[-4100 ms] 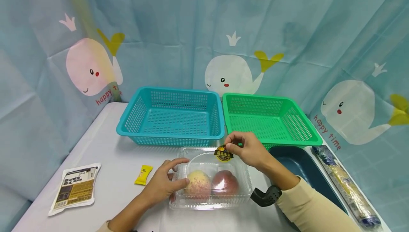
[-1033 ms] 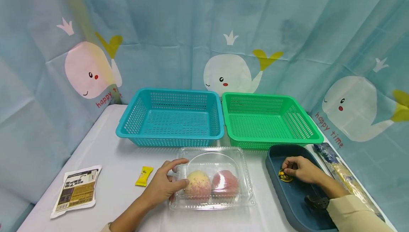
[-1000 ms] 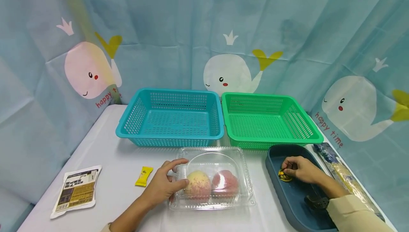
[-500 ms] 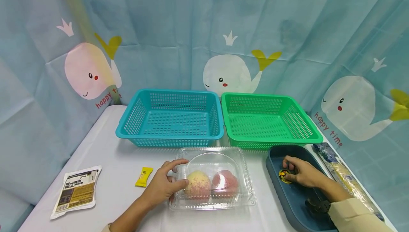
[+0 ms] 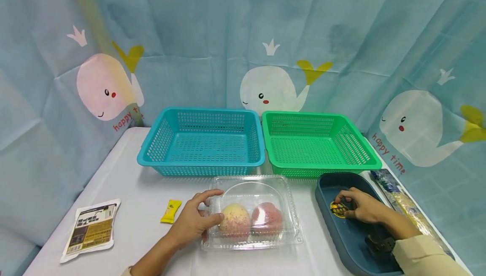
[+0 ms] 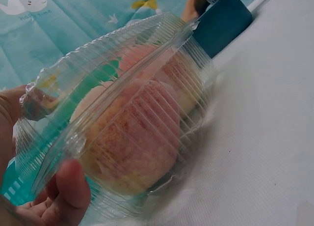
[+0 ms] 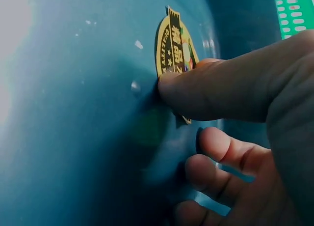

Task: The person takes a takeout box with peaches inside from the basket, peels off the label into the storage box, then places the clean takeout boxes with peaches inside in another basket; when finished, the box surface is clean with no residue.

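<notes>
A clear plastic clamshell container with two peaches inside, one yellowish peach and one pink peach, stands lidded on the white table. My left hand grips its left side, thumb at the front and fingers behind; the thumb shows at the lid's edge in the left wrist view. My right hand reaches into a dark blue tray. There a black-and-gold round sticker lies against the tray floor. The right thumb presses on the sticker, other fingertips close to the tray surface.
A blue basket and a green basket stand side by side at the back. A small yellow packet and a white-and-brown pouch lie on the left. A long wrapped package lies beyond the tray.
My right hand has peeled the sticker off the container lid and carried it right into the dark blue tray, where its fingers have loosened and shifted over it. The left hand has stayed put.
</notes>
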Demonstrator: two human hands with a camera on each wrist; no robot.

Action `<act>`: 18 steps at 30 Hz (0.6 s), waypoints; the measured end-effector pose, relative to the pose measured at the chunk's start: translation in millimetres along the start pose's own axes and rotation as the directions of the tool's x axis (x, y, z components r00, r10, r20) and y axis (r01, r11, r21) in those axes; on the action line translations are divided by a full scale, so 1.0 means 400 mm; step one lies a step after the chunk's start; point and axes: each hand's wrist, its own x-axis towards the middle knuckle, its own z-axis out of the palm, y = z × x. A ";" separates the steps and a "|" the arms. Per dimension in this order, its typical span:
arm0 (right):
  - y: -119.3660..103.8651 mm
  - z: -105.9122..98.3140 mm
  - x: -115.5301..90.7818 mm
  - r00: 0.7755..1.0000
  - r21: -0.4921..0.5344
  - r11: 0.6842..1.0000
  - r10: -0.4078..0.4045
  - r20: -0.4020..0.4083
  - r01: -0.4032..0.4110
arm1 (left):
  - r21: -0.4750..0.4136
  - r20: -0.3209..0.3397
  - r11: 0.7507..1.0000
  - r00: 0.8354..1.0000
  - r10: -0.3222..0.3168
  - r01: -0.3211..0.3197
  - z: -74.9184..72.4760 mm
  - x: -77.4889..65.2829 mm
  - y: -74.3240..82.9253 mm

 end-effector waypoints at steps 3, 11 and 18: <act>-0.001 -0.003 -0.006 1.000 0.006 1.000 0.010 0.005 -0.011 | 0.004 -0.002 1.000 1.000 -0.010 0.010 0.002 0.001 0.000; -0.017 -0.032 -0.012 0.999 0.155 0.988 -0.012 0.033 0.007 | -0.036 0.016 0.999 1.000 -0.015 0.015 0.004 0.000 0.004; -0.060 -0.089 -0.016 0.996 0.205 0.976 -0.070 -0.049 0.079 | -0.070 0.021 0.997 1.000 -0.017 0.019 0.000 0.003 0.001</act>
